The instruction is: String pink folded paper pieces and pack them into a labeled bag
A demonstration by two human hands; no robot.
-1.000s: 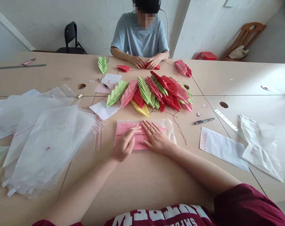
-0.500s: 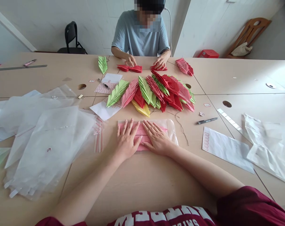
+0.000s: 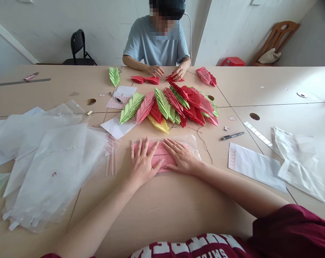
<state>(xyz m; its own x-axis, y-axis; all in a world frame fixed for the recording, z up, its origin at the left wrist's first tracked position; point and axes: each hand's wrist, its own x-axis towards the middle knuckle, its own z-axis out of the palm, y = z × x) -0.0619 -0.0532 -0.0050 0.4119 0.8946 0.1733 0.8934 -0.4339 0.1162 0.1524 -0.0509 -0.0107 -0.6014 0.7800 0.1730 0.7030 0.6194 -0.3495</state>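
In front of me a clear plastic bag [image 3: 193, 145] lies flat on the table, with pink folded paper [image 3: 159, 156] inside it. My left hand [image 3: 143, 159] rests flat on the bag's left part, its fingers spread. On the right part lies my right hand [image 3: 182, 156], also flat, with its fingers stretched out toward the middle. Part of the pink paper is hidden under both hands. Just beyond the bag is a heap of folded paper pieces [image 3: 194, 102] in red, pink, green and yellow, with loose string [image 3: 204, 145] trailing from it on the right.
Clear plastic bags [image 3: 52, 172] are piled on the left. To the right lie a pen [image 3: 233, 136], a white sheet [image 3: 256, 166] and a crumpled white bag [image 3: 298, 161]. Across the table a person [image 3: 157, 43] handles red folded paper [image 3: 145, 80].
The view has shifted slightly. My hands stay flat on the bag, the left one barely moved. The other person's hands have shifted a little over the red paper.
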